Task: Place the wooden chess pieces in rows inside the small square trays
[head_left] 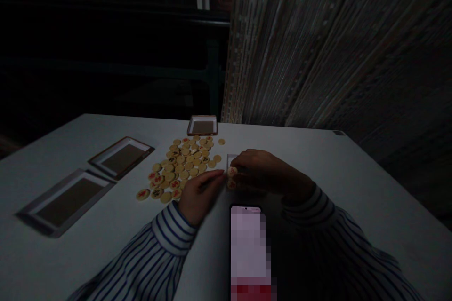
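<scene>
My right hand [263, 169] reaches over a small open box [231, 157], its fingers bent and closed at a round xiangqi piece [232, 172] with a red character. Just below that piece lies another red-marked piece [231, 184], and the hand covers most of the box. My left hand [199, 193] has its fingers stretched out, tips at the box's left side; whether they touch it I cannot make out. Left of it spreads a loose heap of xiangqi pieces [179, 169], some showing red or black characters, others blank side up.
A lit phone [248, 244] lies on the white table [141, 254] between my forearms. Three shallow trays or lids stand around the heap: one at the back [202, 127], one at the left [122, 158], one nearer left [67, 202]. A string curtain [300, 42] hangs behind.
</scene>
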Demonstrator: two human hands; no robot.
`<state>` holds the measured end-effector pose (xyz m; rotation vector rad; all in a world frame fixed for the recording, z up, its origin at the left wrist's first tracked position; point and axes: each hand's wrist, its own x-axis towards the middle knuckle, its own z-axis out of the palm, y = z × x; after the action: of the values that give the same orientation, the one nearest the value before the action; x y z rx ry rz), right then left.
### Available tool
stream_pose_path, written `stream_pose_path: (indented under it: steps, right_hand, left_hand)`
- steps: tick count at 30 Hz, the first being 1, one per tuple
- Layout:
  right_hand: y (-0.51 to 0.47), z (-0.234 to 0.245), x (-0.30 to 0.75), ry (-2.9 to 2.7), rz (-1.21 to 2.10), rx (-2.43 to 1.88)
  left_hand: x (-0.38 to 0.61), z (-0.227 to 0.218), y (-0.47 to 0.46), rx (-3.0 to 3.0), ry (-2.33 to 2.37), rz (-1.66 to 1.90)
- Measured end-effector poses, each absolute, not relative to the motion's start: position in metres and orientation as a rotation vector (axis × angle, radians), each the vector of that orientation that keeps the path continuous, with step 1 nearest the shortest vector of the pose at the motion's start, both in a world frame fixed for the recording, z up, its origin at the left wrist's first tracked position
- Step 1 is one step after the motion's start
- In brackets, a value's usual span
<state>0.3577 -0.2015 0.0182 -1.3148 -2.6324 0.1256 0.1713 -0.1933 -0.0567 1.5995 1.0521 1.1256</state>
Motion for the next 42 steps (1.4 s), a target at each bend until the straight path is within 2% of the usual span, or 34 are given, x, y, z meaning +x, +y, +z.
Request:
stream_pose_path:
  steps: [12, 29, 42]
  right_hand:
    - [-0.199, 0.024, 0.371, -2.667, 0.176, -1.616]
    - [-0.195, 0.002, 0.385, -2.709, 0.037, -1.879]
    - [-0.193, 0.003, 0.380, -2.742, 0.093, -2.027]
  left_hand:
    - [0.168, -0.072, -0.190, 2.343, 0.935, 0.918]
    - [0.167, -0.078, -0.188, 2.458, 0.927, 0.887]
    - [0.167, -0.081, -0.187, 2.538, 0.952, 0.864]
